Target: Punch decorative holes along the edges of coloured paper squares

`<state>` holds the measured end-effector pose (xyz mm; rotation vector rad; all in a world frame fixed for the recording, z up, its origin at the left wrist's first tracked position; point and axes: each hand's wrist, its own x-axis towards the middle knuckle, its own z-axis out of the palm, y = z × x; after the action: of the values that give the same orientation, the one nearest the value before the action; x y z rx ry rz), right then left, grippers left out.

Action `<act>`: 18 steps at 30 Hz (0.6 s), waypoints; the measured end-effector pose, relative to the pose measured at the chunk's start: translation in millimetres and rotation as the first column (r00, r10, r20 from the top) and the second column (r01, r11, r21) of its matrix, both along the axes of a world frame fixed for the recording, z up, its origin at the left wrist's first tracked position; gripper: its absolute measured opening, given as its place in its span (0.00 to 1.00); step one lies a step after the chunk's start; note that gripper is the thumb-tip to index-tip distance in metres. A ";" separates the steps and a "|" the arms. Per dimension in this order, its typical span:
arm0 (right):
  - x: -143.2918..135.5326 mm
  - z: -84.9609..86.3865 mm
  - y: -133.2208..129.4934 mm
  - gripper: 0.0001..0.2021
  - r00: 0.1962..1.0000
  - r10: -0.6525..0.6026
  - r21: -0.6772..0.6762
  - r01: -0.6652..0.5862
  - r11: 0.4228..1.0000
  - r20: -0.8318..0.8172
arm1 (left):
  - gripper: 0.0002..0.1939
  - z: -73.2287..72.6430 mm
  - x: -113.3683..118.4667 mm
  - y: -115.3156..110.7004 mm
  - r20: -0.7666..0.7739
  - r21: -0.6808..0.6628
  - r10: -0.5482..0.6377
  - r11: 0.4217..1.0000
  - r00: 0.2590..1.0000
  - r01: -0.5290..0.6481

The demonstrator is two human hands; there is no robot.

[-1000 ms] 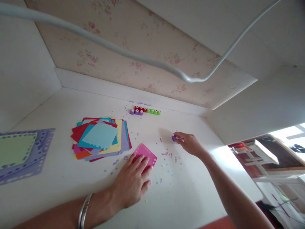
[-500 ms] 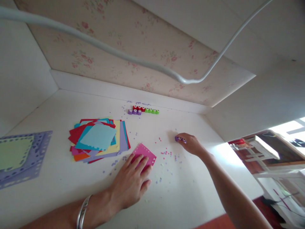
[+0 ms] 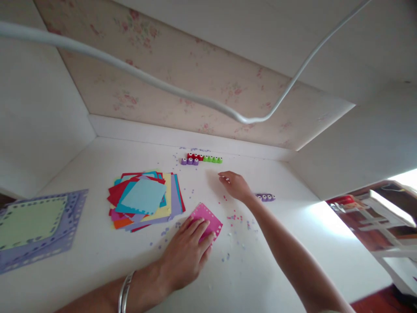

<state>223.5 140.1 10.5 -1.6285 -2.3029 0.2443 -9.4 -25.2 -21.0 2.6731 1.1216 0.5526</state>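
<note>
My left hand [image 3: 187,250] lies flat with fingers spread on a pink paper square [image 3: 206,219] that has small holes punched along its edges. My right hand [image 3: 236,186] hovers above the table, its fingers partly bent and slightly apart, and I see nothing in them. Beyond it stand small craft punches in rows: red punches [image 3: 195,157], green punches [image 3: 213,159] and purple punches [image 3: 190,161]. Another row of purple punches [image 3: 266,197] sits just right of my right forearm, which covers part of it.
A pile of coloured paper [image 3: 143,195] lies left of the pink square. Farther left are purple sheets [image 3: 70,232] with a pale green sheet [image 3: 35,221] on top, hole-edged. Punched paper bits [image 3: 235,217] scatter the white table [image 3: 286,256]. A white cable [image 3: 182,90] crosses overhead.
My right hand has let go of the purple punches, leaving them on the right, and has moved left and away from me towards the back rows. My left hand stays on the pink paper.
</note>
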 end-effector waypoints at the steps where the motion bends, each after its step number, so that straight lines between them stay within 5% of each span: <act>1: -13.9 -3.0 11.4 0.15 1.000 0.011 -0.002 -0.011 1.000 -0.008 | 0.19 -0.8 0.3 0.3 0.008 0.023 0.010 1.000 1.000 -0.010; 9: -86.5 -10.7 71.7 0.19 0.992 0.128 0.029 -0.128 0.991 -0.006 | 0.17 -4.2 -7.7 12.4 0.038 0.158 0.125 0.979 0.991 -0.129; 18: -72.9 -8.9 50.5 0.09 0.996 0.060 -0.040 -0.063 0.997 -0.070 | 0.24 3.8 -17.7 35.5 0.008 0.025 0.223 0.975 0.975 -0.223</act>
<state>150.6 190.7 1.5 -1.5450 -2.3135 0.3600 -27.1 10.3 -17.2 2.5812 1.4332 0.6134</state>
